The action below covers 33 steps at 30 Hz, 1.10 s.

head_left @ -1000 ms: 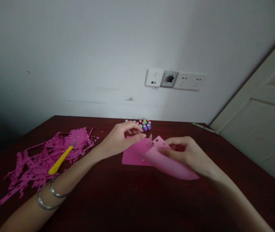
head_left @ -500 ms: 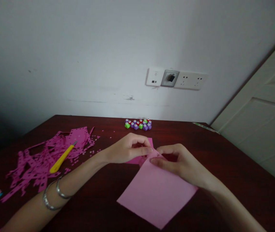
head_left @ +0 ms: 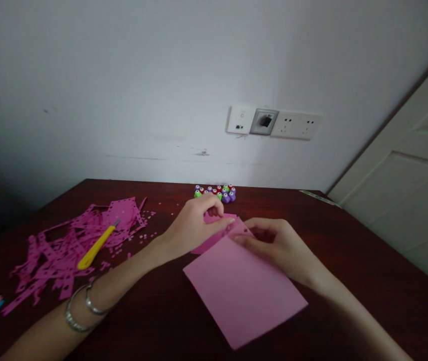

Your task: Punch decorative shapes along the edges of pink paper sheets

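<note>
My right hand [head_left: 287,248] pinches the pink sheet [head_left: 246,293] near its punched far corner, over the table [head_left: 357,250] between its side edges; I can't tell whether my left hand [head_left: 193,225] grips it. Pulling could tear the holes [head_left: 246,230]; sweeping left could knock the yellow knife [head_left: 95,248].

We get dim, cool light, palest across the middle of the wall [head_left: 142,100], with gloom beyond the surface's [head_left: 154,316] left edge, its near side nearly black, stretched frame edges, and perhaps slight blur at the fingertips [head_left: 229,221].
</note>
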Each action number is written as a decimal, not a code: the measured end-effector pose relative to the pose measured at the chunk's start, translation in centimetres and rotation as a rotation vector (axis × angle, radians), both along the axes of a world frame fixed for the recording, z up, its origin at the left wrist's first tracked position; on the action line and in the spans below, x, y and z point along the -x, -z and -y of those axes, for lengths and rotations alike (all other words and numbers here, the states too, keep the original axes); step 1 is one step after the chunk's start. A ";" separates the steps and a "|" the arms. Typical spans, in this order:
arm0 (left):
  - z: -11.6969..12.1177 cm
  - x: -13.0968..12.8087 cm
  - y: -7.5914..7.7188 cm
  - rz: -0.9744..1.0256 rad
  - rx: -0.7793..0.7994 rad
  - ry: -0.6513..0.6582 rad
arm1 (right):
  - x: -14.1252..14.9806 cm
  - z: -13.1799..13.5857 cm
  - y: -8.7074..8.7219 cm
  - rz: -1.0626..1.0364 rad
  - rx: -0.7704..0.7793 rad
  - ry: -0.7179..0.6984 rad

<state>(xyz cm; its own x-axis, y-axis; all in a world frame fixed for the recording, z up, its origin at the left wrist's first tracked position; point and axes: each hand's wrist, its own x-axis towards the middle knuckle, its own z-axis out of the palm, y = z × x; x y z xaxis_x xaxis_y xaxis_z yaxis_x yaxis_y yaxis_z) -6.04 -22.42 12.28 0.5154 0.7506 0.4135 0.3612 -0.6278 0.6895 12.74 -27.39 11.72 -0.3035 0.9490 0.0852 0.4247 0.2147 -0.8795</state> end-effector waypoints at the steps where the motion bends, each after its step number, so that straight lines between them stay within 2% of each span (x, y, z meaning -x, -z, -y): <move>1: 0.1 -0.1 0.1 -0.005 -0.029 -0.039 | 0.1 -0.2 0.2 -0.010 -0.032 0.032; 6: 0.6 -0.2 0.1 -0.073 0.001 0.012 | 0.3 -0.6 0.7 -0.106 -0.088 0.057; 13: 0.2 0.0 0.2 -0.081 0.151 0.061 | 0.3 -0.6 0.7 -0.136 -0.066 0.029; 17: -0.1 0.2 0.3 -0.105 0.266 0.185 | 0.1 -0.5 0.6 -0.055 -0.129 0.024; 23: -0.1 0.2 0.4 -0.103 0.357 0.343 | 0.0 -0.4 0.8 0.131 -0.246 0.007; 29: 0.0 -0.4 0.8 -0.141 0.331 0.323 | 0.4 -0.4 1.0 0.164 -0.286 0.010; 33: 0.0 -0.8 1.2 -0.098 0.351 0.296 | 0.5 -0.4 1.3 0.148 -0.326 0.033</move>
<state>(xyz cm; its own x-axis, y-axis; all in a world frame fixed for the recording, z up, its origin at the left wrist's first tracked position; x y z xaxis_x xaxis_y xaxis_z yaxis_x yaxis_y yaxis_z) -5.28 -22.43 11.05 0.7526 0.6510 0.0990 0.2759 -0.4483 0.8502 12.20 -26.94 10.43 -0.3051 0.8886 0.3425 0.5535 0.4581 -0.6956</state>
